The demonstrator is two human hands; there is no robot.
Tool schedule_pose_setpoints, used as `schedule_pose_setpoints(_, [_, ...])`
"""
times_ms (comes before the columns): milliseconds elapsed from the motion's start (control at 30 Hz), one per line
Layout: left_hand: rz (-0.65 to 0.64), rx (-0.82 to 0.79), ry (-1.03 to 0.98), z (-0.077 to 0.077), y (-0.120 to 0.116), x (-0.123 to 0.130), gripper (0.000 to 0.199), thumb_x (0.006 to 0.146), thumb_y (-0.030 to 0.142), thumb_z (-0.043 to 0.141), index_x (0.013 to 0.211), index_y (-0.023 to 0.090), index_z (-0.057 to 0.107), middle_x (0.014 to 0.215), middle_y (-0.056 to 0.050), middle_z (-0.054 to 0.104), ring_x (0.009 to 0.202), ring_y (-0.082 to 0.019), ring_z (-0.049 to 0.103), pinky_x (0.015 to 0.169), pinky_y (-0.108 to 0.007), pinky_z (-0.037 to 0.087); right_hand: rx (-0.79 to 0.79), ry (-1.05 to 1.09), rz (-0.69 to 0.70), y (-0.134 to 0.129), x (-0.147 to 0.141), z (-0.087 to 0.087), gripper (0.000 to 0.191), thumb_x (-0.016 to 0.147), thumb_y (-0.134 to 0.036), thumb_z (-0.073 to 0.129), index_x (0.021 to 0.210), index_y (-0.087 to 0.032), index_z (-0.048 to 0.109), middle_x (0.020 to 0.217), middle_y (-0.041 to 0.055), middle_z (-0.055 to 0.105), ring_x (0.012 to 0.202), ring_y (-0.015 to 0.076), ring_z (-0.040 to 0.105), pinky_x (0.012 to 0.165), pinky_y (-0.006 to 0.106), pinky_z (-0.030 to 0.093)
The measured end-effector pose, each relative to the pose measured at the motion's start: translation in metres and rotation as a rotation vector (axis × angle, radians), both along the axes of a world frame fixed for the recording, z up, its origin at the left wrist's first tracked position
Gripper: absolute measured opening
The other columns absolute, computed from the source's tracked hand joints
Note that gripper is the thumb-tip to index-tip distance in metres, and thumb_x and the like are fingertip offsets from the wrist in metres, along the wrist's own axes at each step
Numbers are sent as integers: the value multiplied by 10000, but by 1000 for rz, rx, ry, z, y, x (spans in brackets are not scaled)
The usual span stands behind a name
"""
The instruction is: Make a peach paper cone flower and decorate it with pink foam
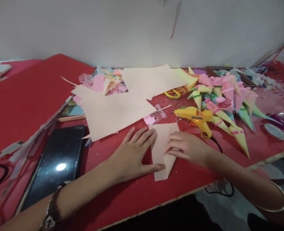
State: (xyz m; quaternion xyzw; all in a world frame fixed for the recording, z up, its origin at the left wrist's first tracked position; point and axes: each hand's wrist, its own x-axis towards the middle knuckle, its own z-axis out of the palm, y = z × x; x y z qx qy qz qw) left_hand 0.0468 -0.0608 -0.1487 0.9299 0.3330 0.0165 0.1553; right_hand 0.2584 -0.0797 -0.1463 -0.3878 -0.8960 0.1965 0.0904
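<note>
A small cream paper piece (160,141) lies on the red table before me, its right side folded over at an angle. My left hand (134,157) has its fingers spread, with the index fingertip and thumb resting on the paper's left part. The fingers of my right hand (187,149) are curled together at the paper's right side, gripping its folded edge; the fingertips are partly hidden. Just beyond the right hand is a yellow hot glue gun (195,117) with an orange light glowing on it. Larger cream paper sheets (115,110) lie beyond the left hand.
Several paper cones with pink tops (228,96) are heaped at the right. A dark phone (57,160) lies at the left. Yellow-handled scissors (173,94) sit partly under paper. A purple device (282,123) is at the far right. The table's front edge (190,192) runs close to me.
</note>
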Motion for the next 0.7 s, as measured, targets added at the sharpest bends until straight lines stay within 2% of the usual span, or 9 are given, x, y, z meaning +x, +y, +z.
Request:
schedule_pose_setpoints(167, [65,37,-41,-9,-1,5,805,716,692,336,1305,143,307,1370,-69,330,1234,-254,277,1046,-432,138,56,6,-87,5,-9,-4,236,864,-301,425,786,-160,596,785,35,586,787,152,497,719,266,362])
schedule_pose_setpoints(333, [74,96,-60,-13,0,6,821,683,674,422,1270,104,350,1334,-98,368,1186,-264,330,1024,-414,196,70,-58,-151,8,-17,-8,259,867,-354,402,783,-162,555,753,25,571,734,148,498,682,263,356])
schedule_pose_setpoints(533, [69,109,-84,-14,-1,5,794,705,676,386,1256,105,360,1311,-108,390,1173,-259,344,1005,-407,223,131,-163,-177,10,-23,-11,315,870,-399,361,765,-158,534,760,39,565,740,167,499,675,276,348])
schedule_pose_setpoints(700, [64,127,-93,-17,-1,6,800,701,679,385,1261,111,345,1317,-109,383,1175,-259,340,1000,-403,224,194,-195,-195,10,-25,-12,311,879,-363,351,742,-153,536,731,41,558,718,167,497,674,276,344])
